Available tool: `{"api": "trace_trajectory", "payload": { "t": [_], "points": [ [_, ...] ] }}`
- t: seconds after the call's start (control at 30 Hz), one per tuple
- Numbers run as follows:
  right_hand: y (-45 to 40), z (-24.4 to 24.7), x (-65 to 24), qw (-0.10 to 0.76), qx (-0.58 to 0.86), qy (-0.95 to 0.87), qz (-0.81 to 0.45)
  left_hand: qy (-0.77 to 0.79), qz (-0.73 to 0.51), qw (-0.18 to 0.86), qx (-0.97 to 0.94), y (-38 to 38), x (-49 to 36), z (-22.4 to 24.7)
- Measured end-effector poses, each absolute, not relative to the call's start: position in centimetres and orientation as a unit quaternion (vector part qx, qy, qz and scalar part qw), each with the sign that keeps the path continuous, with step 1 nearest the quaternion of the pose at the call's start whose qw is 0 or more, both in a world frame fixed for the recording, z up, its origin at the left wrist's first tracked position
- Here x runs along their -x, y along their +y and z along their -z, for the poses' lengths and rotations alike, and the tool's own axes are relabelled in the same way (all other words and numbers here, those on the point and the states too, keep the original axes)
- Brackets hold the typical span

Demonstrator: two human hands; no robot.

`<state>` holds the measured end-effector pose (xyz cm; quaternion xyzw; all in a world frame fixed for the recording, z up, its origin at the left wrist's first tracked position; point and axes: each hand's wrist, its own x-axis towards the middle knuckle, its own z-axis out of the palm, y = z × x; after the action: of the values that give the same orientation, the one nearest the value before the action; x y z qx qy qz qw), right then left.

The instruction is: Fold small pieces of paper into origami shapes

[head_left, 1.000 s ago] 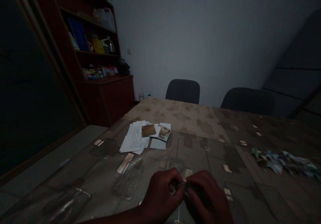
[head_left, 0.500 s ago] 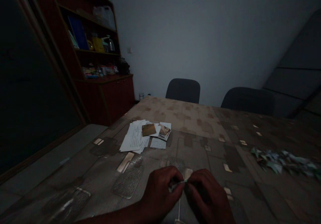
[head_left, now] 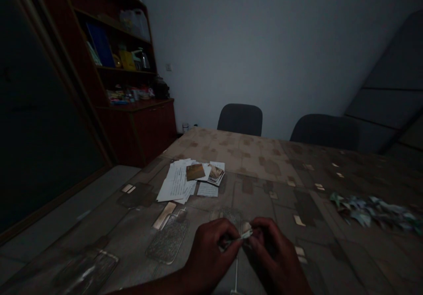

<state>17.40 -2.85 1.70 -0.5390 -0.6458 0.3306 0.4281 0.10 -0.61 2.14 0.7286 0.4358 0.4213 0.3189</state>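
Just above the near part of the table, both my hands meet around a small, pale, folded piece of paper (head_left: 246,234). My left hand (head_left: 213,251) pinches its left end between thumb and forefinger, with a bit of it showing inside the curled fingers. My right hand (head_left: 276,253) has thumb and fingers closed at its right end. Farther off on the table lie white printed sheets (head_left: 173,182) with a brownish picture card (head_left: 195,171) and a small stack of pictures (head_left: 215,174) on top. To the right is a long heap of crumpled or folded pale-green pieces (head_left: 373,211).
The table (head_left: 231,145) has a patterned brown cover. Two dark chairs (head_left: 240,119) stand behind its far edge, against a pale wall. At the left is a red-brown cabinet (head_left: 153,127) with loaded shelves. The room is dim.
The fingers of my right hand have shifted up and slightly apart from my left, so more of the small folded paper shows between them. The view has moved very slightly.
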Motion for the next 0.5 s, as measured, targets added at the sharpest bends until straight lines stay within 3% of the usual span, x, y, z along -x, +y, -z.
{"api": "trace_trajectory", "payload": {
  "t": [0.23,0.5],
  "points": [
    [-2.4,-0.6,-17.1,0.462,0.449,-0.590,-0.486,0.391,-0.462,0.375,-0.702,-0.7,-0.3,-2.7],
    [-3.3,-1.1,-16.8,0.452,0.470,-0.589,-0.478,0.403,-0.443,0.459,-0.656,-1.0,-0.3,-2.8]
  ]
}}
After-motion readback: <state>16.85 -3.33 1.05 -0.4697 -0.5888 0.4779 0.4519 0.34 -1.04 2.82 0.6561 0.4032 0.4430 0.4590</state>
